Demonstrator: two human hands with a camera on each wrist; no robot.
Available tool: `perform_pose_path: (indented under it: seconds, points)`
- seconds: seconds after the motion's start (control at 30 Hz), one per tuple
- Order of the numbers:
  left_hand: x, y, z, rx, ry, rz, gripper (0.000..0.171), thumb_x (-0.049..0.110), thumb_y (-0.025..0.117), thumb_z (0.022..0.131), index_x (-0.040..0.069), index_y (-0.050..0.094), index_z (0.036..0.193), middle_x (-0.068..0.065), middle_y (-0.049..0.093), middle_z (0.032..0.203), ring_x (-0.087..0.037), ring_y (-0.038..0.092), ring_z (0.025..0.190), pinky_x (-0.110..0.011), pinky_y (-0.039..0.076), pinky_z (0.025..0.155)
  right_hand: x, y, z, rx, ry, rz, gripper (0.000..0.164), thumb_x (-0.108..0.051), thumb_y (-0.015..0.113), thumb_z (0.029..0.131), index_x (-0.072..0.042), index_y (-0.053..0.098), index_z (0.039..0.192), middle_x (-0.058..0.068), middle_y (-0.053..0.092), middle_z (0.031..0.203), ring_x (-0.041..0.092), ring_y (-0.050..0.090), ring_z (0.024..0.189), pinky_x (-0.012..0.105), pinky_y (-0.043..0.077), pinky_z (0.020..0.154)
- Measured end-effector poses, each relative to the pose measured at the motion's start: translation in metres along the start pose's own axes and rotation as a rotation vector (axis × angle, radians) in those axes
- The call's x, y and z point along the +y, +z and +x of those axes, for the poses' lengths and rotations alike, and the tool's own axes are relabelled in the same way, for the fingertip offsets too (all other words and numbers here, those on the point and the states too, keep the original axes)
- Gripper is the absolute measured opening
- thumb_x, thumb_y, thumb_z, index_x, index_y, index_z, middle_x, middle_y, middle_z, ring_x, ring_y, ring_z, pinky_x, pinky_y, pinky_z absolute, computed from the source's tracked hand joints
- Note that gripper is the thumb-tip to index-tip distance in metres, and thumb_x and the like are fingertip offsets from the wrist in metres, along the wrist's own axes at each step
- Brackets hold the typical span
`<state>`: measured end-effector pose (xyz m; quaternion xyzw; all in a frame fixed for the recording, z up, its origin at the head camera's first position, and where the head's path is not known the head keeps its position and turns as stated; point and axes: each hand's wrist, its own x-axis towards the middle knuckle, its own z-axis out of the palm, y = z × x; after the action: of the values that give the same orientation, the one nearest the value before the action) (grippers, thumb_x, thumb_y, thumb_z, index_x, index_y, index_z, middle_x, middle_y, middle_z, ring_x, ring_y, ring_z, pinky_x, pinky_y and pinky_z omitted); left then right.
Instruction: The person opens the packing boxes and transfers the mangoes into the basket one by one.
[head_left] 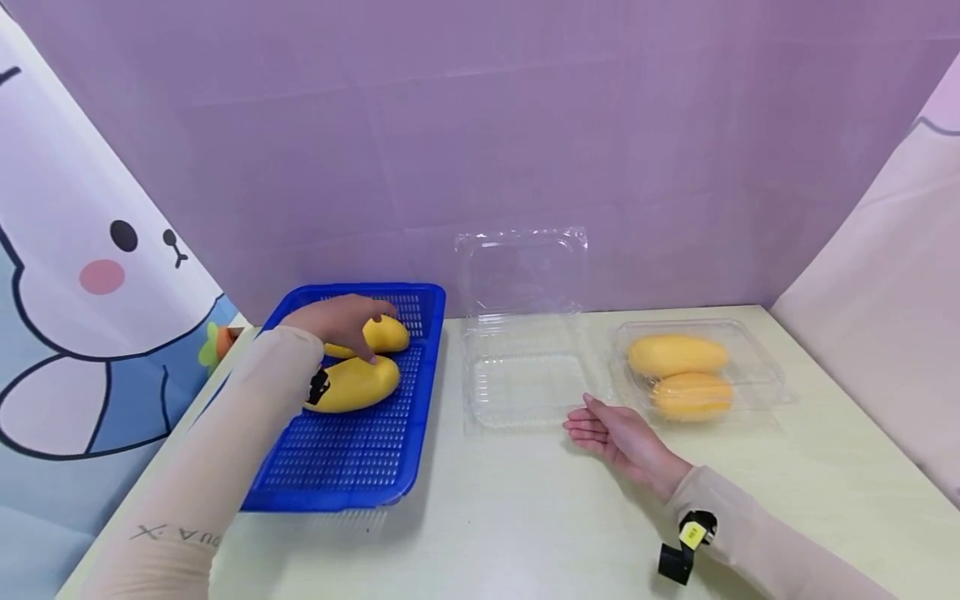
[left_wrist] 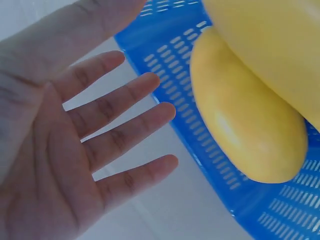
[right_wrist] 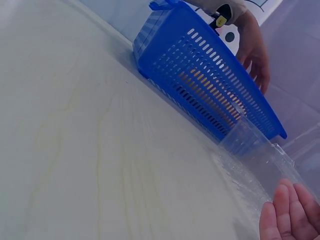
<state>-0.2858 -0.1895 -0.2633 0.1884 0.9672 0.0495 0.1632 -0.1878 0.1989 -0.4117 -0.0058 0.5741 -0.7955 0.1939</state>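
Note:
My left hand [head_left: 341, 321] hovers over the blue basket [head_left: 431, 400], with fingers and thumb spread apart. Two yellow mangoes lie below it: a rear mango [head_left: 388, 335] and a front mango [head_left: 356, 385]. In the left wrist view the palm and straight fingers show apart from the nearer-to-wall mango [left_wrist: 245, 115]. Beside the front right corner of an open clear plastic clamshell box [head_left: 525, 392] is my right hand [head_left: 626, 437], fingers together and nearly straight, palm turned inward. Whether it touches the box rim I cannot tell. The box's lid [head_left: 522, 271] stands raised behind.
To the right lies a second clear plastic box [head_left: 757, 367] holding two mangoes [head_left: 678, 356]. The pale table [head_left: 502, 517] carries everything. A purple cloth [head_left: 525, 125] hangs behind it, and a printed cartoon cloth [head_left: 67, 333] hangs at the left.

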Motion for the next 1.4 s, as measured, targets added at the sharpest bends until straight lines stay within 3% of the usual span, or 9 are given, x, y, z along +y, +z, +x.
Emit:
perform_pose_path:
  seconds: [0.47, 0.97, 1.2, 1.4]
  points:
    - [0.036, -0.016, -0.002, 0.071, 0.048, 0.056, 0.075, 0.022, 0.073, 0.083, 0.015, 0.034, 0.147, -0.014, 0.028, 0.152, -0.036, 0.024, 0.139, -0.054, 0.023, 0.11, 0.001, -0.009, -0.009, -0.083, 0.061, -0.072, 0.023, -0.018, 0.051, 0.098, -0.003, 0.067, 0.093, 0.006, 0.071, 0.087, 0.014, 0.069, 0.083, 0.026, 0.054, 0.079]
    - [0.083, -0.022, 0.026, 0.113, 0.119, 0.132, 0.074, 0.03, 0.069, 0.086, 0.018, 0.03, 0.148, -0.006, 0.032, 0.151, -0.028, 0.027, 0.139, -0.047, 0.024, 0.112, -0.007, -0.044, -0.037, -0.145, 0.058, -0.044, 0.02, -0.015, 0.048, 0.099, -0.006, 0.066, 0.097, 0.006, 0.072, 0.092, 0.015, 0.068, 0.089, 0.028, 0.053, 0.084]
    - [0.113, -0.026, 0.041, 0.168, 0.176, 0.169, 0.067, 0.033, 0.064, 0.089, 0.017, 0.034, 0.147, -0.005, 0.035, 0.15, -0.026, 0.031, 0.137, -0.044, 0.026, 0.112, -0.013, -0.065, -0.052, -0.178, 0.045, -0.022, 0.028, -0.014, 0.042, 0.101, -0.006, 0.069, 0.096, 0.006, 0.072, 0.095, 0.014, 0.068, 0.091, 0.027, 0.053, 0.084]
    - [0.141, -0.024, 0.045, 0.143, 0.188, 0.165, 0.065, 0.034, 0.061, 0.091, 0.018, 0.032, 0.147, -0.003, 0.033, 0.151, -0.024, 0.03, 0.138, -0.042, 0.025, 0.113, -0.019, -0.085, -0.06, -0.212, 0.021, 0.026, 0.036, -0.013, 0.035, 0.103, -0.006, 0.07, 0.099, 0.007, 0.071, 0.097, 0.015, 0.068, 0.093, 0.026, 0.052, 0.084]
